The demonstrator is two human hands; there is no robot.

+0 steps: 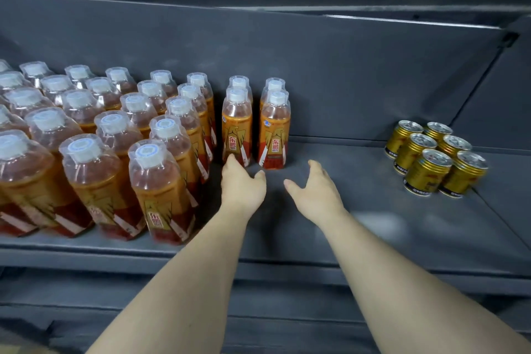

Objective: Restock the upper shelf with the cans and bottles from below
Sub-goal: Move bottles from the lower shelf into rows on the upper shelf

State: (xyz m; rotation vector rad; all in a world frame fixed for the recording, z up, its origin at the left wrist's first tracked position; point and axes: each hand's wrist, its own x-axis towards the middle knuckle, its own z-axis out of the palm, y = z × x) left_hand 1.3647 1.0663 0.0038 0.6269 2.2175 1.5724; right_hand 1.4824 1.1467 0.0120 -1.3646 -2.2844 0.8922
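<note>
Your left hand and right hand hover spread and empty over the grey metal shelf, left fingertips touching an orange plastic bottle; gold ribbed cans stand well apart. Placing looks done here; next, fetch more from below

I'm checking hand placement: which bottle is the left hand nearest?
The front bottle of the two-deep row beside the packed block: fingertips of the left hand reach its base; others stand farther.
</note>
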